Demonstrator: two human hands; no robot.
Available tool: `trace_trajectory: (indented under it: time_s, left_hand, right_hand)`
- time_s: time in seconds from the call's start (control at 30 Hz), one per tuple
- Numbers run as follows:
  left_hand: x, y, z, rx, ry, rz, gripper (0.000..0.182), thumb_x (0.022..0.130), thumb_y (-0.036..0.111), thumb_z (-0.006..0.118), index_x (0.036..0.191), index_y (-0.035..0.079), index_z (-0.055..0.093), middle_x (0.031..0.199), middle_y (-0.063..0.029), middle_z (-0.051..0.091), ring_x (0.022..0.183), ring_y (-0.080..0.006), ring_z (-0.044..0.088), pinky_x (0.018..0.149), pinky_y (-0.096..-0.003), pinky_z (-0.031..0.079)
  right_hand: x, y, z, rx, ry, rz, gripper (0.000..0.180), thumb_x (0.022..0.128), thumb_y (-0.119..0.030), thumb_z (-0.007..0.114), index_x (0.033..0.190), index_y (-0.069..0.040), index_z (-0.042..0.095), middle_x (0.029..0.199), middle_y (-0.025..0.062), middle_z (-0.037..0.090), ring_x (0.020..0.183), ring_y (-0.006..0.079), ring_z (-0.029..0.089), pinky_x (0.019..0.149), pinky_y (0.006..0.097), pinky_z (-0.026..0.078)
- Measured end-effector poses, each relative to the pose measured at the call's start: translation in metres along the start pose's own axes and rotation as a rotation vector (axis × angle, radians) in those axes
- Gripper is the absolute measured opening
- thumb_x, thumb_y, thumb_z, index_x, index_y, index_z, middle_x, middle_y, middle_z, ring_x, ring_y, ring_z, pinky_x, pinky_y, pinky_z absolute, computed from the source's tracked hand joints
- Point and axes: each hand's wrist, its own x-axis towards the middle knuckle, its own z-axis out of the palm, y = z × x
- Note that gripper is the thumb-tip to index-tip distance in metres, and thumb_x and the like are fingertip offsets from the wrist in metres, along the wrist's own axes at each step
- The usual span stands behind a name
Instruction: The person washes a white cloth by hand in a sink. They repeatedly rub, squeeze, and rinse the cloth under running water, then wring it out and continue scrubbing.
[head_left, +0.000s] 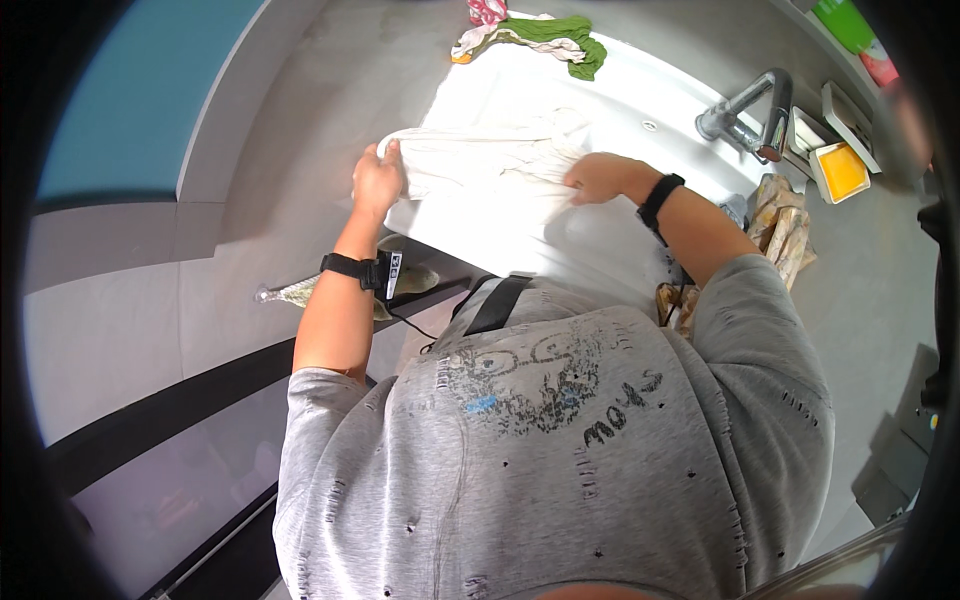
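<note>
A white cloth garment (480, 161) is stretched between my hands over a white sink (630, 247). My left hand (377, 178) grips its left edge, with the thumb up along the fabric. On the other side, my right hand (606, 178) holds a bunched part of the same fabric, its fingers partly hidden. Bright light washes out much of the cloth and basin, so the lower edge of the cloth is hard to make out. Crumpled green and white cloth (551, 37) lies over the sink's far rim.
A chrome faucet (750, 116) rises at the sink's right rear. Beside it stand an open soap box with an orange bar (841, 171) and a patterned cloth bundle (781, 225). A patterned towel (416, 279) hangs below my left forearm. Grey wall (337, 67) borders the left.
</note>
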Motion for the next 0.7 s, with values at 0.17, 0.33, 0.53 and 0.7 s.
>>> trace_trajectory:
  time_s: [0.17,0.33,0.53,0.7]
  left_hand:
    - [-0.006,0.014,-0.001,0.096,-0.036,-0.039,0.053,0.097,0.043,0.050,0.127,0.000,0.054,0.117,-0.0255,0.063,0.114,-0.0389,0.059,0.097,-0.0471,0.043]
    - [-0.029,0.044,0.011,0.474,0.147,0.417,0.045,0.087,0.031,0.061,0.123,0.004,0.058,0.113,-0.0195,0.063,0.109,-0.0361,0.059,0.094,-0.0468,0.044]
    - [-0.080,0.066,0.061,0.194,-0.505,0.944,0.049,0.075,0.026,0.072,0.119,0.008,0.059,0.113,-0.0139,0.058,0.111,-0.0330,0.053,0.094,-0.0458,0.044]
    - [-0.086,0.065,0.085,0.355,-0.518,0.906,0.027,0.072,0.016,0.069,0.097,0.006,0.065,0.111,-0.0122,0.061,0.102,-0.0351,0.058,0.088,-0.0450,0.047]
  right_hand:
    - [-0.029,0.028,0.010,0.112,-0.202,0.192,0.019,0.073,-0.021,0.065,0.074,-0.002,0.066,0.066,0.0136,0.061,0.062,0.0294,0.055,0.060,0.0437,0.043]
    - [-0.017,0.014,0.010,0.391,0.068,-0.003,0.023,0.072,-0.024,0.067,0.067,-0.001,0.062,0.058,0.0095,0.054,0.056,0.0221,0.047,0.055,0.0400,0.040]
    - [0.004,-0.014,-0.032,0.800,0.159,0.315,0.044,0.083,-0.046,0.066,0.084,-0.002,0.067,0.070,0.0060,0.061,0.062,0.0208,0.058,0.056,0.0345,0.048]
    - [0.028,-0.004,-0.028,0.721,0.344,0.800,0.074,0.085,-0.056,0.064,0.123,0.006,0.050,0.093,0.0151,0.066,0.071,0.0248,0.067,0.052,0.0404,0.053]
